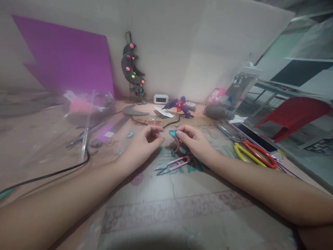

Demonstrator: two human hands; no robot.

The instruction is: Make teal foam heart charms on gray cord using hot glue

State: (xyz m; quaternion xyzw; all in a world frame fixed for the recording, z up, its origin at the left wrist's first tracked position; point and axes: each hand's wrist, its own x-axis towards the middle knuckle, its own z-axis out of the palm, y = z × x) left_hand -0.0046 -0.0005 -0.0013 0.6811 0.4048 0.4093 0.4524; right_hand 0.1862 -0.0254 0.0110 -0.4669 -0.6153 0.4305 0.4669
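My right hand [194,140] pinches a small teal bead-like piece [172,133] between thumb and fingers, low over the cardboard-covered table [182,208]. A thin loop, perhaps cord, hangs below it. My left hand [145,142] is just to its left, fingers curled in a pinch close to the teal piece; I cannot make out what it holds. Pink thread snips [173,164] lie on the table just in front of both hands.
Yellow- and red-handled pliers [253,152] and a phone [253,136] lie right. A blue glue gun [179,104], white clock [160,99], grey yarn [218,111] and a hanging moon decoration [132,67] stand behind. Plastic bag [85,104] and black cable [65,170] left.
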